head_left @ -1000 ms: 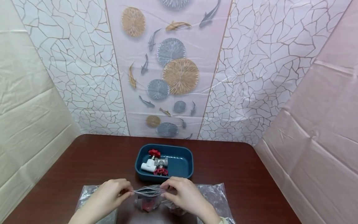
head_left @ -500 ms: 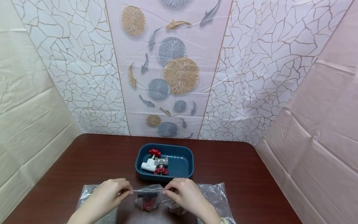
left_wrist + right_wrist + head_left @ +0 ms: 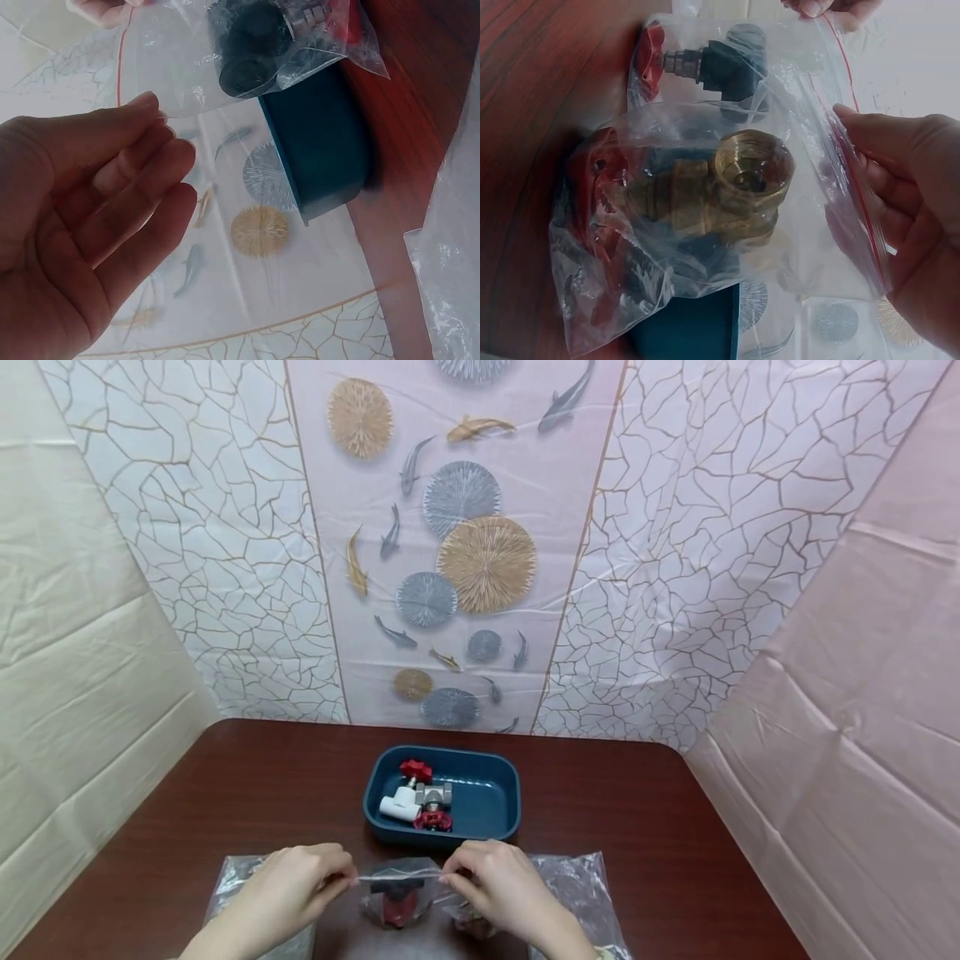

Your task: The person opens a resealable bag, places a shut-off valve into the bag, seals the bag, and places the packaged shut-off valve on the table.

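A clear zip bag (image 3: 417, 866) hangs between my hands, its mouth drawn into a straight line. My left hand (image 3: 288, 887) pinches one top corner, and my right hand (image 3: 506, 887) pinches the other. Inside lies a dark green valve (image 3: 255, 37) with a red handwheel (image 3: 399, 907). A second zip bag (image 3: 802, 247), holding a brass valve (image 3: 742, 184) with a red handle (image 3: 600, 195), sits just below my right hand; its red-lined top edge runs beside my right fingers (image 3: 892, 202). In the head view my right hand partly hides this second bag.
Beyond my hands stands a blue tray (image 3: 483, 806) with a white tee valve (image 3: 401, 803) and a metal valve (image 3: 433, 797), both red-handled. Clear plastic bags lie at left (image 3: 232, 878) and right (image 3: 577, 893) on the brown table (image 3: 645, 827). Draped cloth encloses the table.
The bag's mouth gaped one second ago and has since been pulled together into a straight line. My right hand has shifted slightly right; my left hand has barely moved.
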A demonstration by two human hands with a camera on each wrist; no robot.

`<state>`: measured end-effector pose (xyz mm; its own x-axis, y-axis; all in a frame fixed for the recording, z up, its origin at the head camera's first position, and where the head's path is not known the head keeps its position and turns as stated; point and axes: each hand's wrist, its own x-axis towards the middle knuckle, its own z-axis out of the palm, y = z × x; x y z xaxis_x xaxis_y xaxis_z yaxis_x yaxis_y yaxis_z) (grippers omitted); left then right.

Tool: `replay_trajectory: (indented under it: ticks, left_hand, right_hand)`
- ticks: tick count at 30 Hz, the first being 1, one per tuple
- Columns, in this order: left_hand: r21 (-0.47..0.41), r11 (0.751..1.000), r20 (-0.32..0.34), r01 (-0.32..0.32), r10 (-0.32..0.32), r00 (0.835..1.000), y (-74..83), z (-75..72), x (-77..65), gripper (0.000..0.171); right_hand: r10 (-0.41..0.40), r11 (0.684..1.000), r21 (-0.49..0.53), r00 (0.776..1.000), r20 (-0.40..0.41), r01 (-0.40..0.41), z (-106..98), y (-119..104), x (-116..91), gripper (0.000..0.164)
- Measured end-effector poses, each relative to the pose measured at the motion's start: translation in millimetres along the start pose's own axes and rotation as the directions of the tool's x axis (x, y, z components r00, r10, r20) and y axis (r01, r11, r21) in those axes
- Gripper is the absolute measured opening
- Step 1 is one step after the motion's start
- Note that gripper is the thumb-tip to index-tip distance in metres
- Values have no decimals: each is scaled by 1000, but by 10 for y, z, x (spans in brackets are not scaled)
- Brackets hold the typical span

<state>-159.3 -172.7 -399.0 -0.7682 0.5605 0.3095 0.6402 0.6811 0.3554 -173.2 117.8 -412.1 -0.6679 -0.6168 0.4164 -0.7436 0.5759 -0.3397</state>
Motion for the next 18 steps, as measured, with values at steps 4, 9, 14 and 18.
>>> replay_trajectory:
  ticks: [4, 9, 14, 18]
  left_hand:
    - [4, 1000, -1, -6, 6, 1000, 5, -3, 2, 20]
    - [6, 1000, 25, 21, -21, 999, 4, -18, 7, 18]
    - [-6, 999, 65, 32, -31, 997, 12, -33, 27, 12]
    - [61, 997, 87, 40, -45, 995, 60, -38, 73, 11]
  right_hand:
    - [-32, 999, -37, 999, -9, 32, -4, -7, -8, 4]
    - [-31, 999, -26, 999, -8, 31, -4, -13, -6, 6]
    - [-19, 1000, -15, 1000, 3, 19, -15, -22, -3, 5]
    - [-7, 1000, -3, 1000, 23, 7, -20, -30, 1, 5]
